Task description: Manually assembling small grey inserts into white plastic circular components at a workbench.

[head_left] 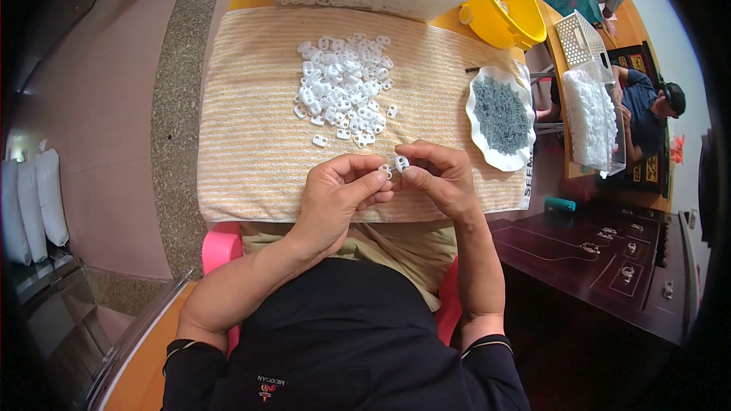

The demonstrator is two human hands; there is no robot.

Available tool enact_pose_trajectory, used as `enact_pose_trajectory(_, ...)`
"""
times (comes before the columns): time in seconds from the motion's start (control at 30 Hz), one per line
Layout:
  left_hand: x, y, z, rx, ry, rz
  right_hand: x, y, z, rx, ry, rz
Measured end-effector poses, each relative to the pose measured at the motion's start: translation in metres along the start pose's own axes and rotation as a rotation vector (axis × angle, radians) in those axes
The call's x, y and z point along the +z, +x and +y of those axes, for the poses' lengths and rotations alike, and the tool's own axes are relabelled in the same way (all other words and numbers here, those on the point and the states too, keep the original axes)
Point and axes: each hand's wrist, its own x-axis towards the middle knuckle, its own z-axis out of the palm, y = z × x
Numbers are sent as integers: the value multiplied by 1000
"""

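Near the middle of the frame, the left hand [335, 192] partly covers its small white piece [386, 170], and the right hand [443, 179] its rounded white piece [402, 162]; whether the pieces touch is too small to tell. In the white heap [346, 80] at upper centre, upper parts hide lower ones. The grey bits [502, 114] in the dish [477, 118] at right are too fine to tell apart. The top edge cuts off the clear bin [343, 1]; the person's body hides most of the pink seat [221, 247] at lower centre

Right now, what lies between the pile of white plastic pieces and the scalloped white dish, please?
The head view shows orange-striped cloth, plus a thin dark object near the dish.
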Motion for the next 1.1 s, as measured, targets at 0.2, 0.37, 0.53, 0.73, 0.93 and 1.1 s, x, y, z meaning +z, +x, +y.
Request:
enact_pose_trajectory(0.2, 1, 0, 0, 8, 2, 1, 1, 0, -1, -9, -13, -7)
enact_pose_trajectory(0.37, 3, -1, 2, -5, 0, 0, 1, 0, 0, -27, -13, -16)
enact_pose_trajectory(0.53, 2, -1, 2, -2, -1, -5, 0, 0, 1, -30, -18, -15)
enact_pose_trajectory(0.73, 3, -2, 2, -9, -5, 2, 0, 1, -1, -31, -42, -36)
enact_pose_trajectory(0.93, 1, 0, -1, -16, 6, 0, -1, 1, 3, -27, 9, -65)
enact_pose_trajectory(1.1, 2, 0, -1, -10, 20, -4, 0, 2, 3, -36, -15, -101)
